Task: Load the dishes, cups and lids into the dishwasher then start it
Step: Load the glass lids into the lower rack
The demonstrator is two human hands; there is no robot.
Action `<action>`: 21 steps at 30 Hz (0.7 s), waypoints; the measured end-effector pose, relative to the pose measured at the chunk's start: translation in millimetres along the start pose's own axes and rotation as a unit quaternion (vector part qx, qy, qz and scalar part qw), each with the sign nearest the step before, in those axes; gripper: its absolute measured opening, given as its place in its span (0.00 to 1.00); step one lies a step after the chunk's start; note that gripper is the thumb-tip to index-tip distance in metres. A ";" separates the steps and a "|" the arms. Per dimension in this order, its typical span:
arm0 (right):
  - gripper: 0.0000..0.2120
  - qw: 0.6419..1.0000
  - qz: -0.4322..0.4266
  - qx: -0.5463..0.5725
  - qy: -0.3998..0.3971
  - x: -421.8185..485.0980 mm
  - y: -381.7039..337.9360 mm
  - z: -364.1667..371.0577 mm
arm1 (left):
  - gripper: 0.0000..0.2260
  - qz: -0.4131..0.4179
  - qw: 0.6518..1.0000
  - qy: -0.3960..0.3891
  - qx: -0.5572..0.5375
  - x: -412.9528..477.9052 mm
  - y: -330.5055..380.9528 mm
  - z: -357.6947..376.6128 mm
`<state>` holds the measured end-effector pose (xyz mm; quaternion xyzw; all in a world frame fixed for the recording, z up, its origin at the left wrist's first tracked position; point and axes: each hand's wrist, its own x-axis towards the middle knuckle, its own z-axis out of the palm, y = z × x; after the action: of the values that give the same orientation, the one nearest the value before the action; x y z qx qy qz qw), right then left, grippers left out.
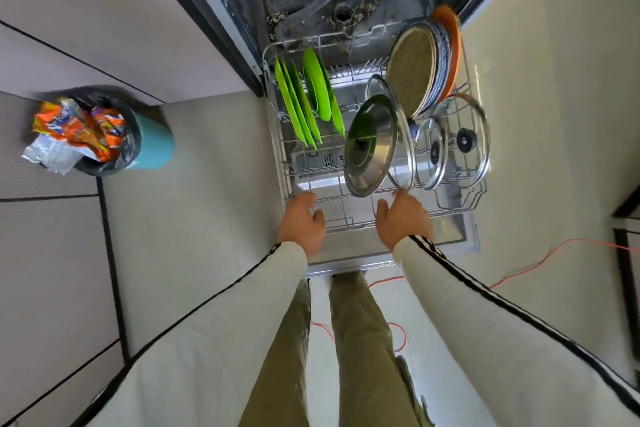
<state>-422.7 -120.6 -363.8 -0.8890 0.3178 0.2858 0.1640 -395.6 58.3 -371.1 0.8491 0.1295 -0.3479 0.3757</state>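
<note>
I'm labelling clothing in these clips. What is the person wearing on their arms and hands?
Both arms are covered by long, pale cream sleeves. The left sleeve and the right sleeve each carry thin black stripes running lengthwise down to the cuff. The left hand and right hand are bare: no gloves, and no watch shows at the cuffs.

I see bright, even light, glare on the steel lid (372, 149); edges bend, the trash bin (156, 146) is blurred.
</note>
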 end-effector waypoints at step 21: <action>0.30 0.906 -0.385 -0.158 0.081 -248.8 -176.3 -80.5 | 0.29 0.081 0.937 0.174 0.292 -206.5 -43.2 -239.9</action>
<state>-431.9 89.8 -129.0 -0.9766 -0.0866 0.1739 0.0920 -447.6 271.1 -138.6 0.9763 0.0167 -0.1859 0.1097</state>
